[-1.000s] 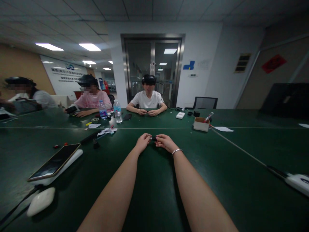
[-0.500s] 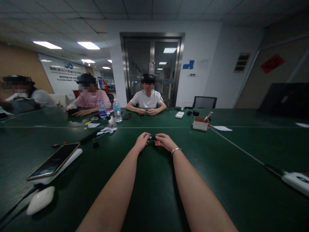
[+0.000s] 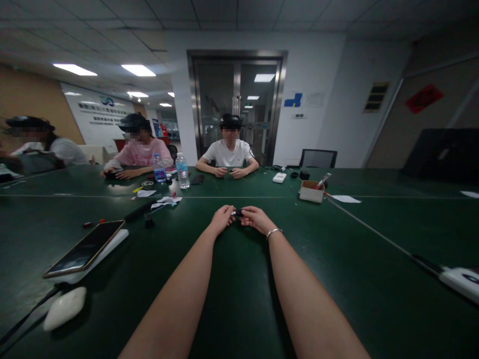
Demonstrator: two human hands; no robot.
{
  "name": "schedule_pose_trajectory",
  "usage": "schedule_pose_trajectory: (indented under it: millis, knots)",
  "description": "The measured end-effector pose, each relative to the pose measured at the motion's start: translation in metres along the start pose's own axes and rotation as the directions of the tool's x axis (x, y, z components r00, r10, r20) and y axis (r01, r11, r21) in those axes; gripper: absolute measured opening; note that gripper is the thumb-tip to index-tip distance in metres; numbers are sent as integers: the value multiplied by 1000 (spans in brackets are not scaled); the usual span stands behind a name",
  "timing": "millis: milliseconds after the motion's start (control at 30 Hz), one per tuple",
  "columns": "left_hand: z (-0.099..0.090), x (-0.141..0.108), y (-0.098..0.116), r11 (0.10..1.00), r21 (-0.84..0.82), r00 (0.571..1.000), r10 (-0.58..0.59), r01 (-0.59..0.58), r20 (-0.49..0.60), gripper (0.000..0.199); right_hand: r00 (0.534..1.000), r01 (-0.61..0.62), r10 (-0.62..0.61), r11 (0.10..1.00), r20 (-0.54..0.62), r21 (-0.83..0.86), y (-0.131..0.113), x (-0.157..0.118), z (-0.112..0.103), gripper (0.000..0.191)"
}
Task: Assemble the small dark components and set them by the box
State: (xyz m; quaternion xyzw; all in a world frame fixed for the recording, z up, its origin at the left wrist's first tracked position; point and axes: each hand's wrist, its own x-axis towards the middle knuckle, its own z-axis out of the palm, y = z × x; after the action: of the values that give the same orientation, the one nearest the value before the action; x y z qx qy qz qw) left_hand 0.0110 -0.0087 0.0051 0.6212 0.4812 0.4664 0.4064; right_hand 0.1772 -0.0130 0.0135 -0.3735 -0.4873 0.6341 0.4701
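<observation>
Held out in front of me, just over the dark green table (image 3: 239, 279), is a small black-and-silver stick (image 3: 237, 213); its exact kind is too small to make out. My left hand (image 3: 223, 218) pinches the silvery end between thumb and fingers. At the black end, my right hand (image 3: 256, 219) has its fingers closed in a similar pinch, with a silver bracelet (image 3: 274, 232) on that wrist. My fingertips cover both ends of the stick, and only its middle shows.
Left of me are a phone (image 3: 87, 248) on a white block, a white mouse-shaped object (image 3: 65, 308) and paper scraps (image 3: 166, 201). Two water bottles (image 3: 182, 171) stand farther off. A small box (image 3: 311, 191) and white device (image 3: 462, 281) are right. Several people sit around the table.
My hands and the stick keep nearly the same place and grip. Across the table, the hands of the person in white have moved slightly apart.
</observation>
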Motion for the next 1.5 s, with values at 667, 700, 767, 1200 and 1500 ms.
schedule_pose_trajectory:
  millis: [667,700,767,1200,1500]
  knots:
    - [1,0,0,1000,-15,1000,9,-9,-16,24,1000,-6,6,1000,-10,-1,-2,-1,1,13]
    - [1,0,0,1000,-15,1000,11,-11,-13,25,1000,-7,7,1000,-9,-1,-1,-1,1,13]
    - [0,0,0,1000,-10,1000,17,-17,-11,24,1000,-4,4,1000,-9,0,-1,0,1,13]
    - [-1,0,-1,1000,-4,1000,-4,4,-2,27,1000,-1,1,1000,6,7,0,1,0,10]
    - [0,-2,1,997,-62,999,47,-48,-23,25,1000,13,-13,999,-2,32,-1,-1,0,13]
